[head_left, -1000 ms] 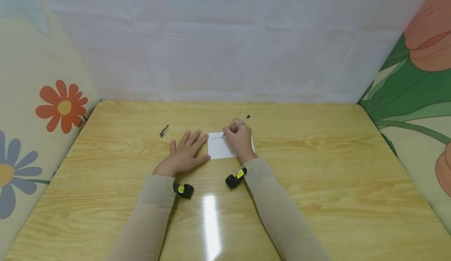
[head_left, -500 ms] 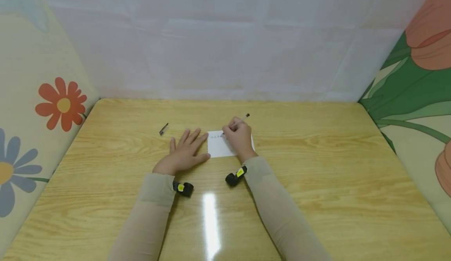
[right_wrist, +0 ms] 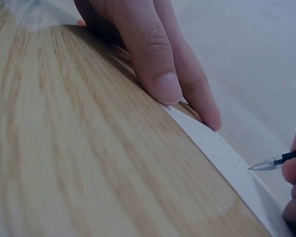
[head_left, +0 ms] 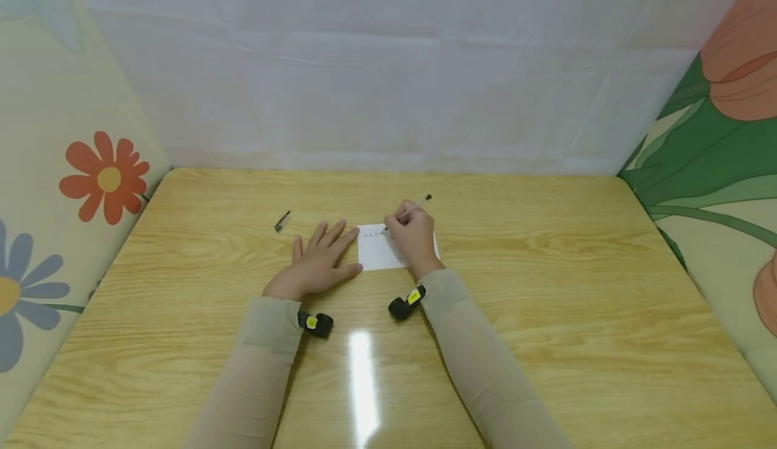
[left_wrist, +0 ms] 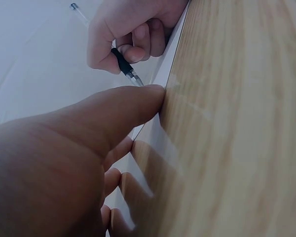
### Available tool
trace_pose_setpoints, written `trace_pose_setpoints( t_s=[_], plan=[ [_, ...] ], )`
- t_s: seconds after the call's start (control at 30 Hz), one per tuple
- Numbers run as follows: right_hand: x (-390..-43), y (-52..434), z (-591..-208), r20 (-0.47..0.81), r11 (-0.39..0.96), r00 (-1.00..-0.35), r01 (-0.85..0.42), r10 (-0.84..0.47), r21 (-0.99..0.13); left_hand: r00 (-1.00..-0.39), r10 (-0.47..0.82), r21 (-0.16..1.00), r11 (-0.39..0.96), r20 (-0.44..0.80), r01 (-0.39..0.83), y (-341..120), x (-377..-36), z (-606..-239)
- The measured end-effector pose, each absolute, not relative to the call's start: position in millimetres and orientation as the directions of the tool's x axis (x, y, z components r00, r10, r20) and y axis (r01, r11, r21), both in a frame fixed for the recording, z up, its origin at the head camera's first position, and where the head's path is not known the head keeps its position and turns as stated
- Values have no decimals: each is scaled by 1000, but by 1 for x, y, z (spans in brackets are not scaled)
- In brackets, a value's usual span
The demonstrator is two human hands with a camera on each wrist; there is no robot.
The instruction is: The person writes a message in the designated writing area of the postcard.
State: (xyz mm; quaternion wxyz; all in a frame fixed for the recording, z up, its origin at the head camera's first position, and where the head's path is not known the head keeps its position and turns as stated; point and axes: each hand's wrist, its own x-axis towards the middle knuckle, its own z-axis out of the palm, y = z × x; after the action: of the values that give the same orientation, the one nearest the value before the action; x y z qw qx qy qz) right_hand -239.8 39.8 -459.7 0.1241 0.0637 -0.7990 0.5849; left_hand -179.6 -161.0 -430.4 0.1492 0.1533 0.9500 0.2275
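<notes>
A small white sheet of paper point(head_left: 379, 253) lies on the wooden table, with a short row of dark marks near its top edge. My right hand point(head_left: 414, 236) pinches a pen point(head_left: 419, 205) with a clear barrel and dark grip; in the right wrist view the pen's tip point(right_wrist: 254, 168) meets the paper at the marks. My left hand point(head_left: 318, 263) lies with fingers spread on the table, its thumb and index fingertip on the paper's left edge. The left wrist view shows that thumb point(left_wrist: 138, 101) at the paper's edge. The paper's right part is hidden under my right hand.
A pen cap point(head_left: 282, 221) with a dark clip lies on the table point(head_left: 546, 287) beyond my left fingers. A white cloth point(head_left: 376, 85) hangs behind the far edge. Walls with painted flowers point(head_left: 109, 179) flank both sides.
The right hand's pen tip has shifted very slightly right along the row of marks. The left hand has stayed in place, and the whole view has tilted a little.
</notes>
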Motion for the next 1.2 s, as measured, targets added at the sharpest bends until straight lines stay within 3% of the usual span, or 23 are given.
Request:
trace_pose_setpoints(
  t_s=[1.2],
  plan=[
    [-242, 40, -462, 291, 327, -956, -262, 42, -908, -905, 362, 489, 844, -221, 219, -160, -179, -428]
  ],
)
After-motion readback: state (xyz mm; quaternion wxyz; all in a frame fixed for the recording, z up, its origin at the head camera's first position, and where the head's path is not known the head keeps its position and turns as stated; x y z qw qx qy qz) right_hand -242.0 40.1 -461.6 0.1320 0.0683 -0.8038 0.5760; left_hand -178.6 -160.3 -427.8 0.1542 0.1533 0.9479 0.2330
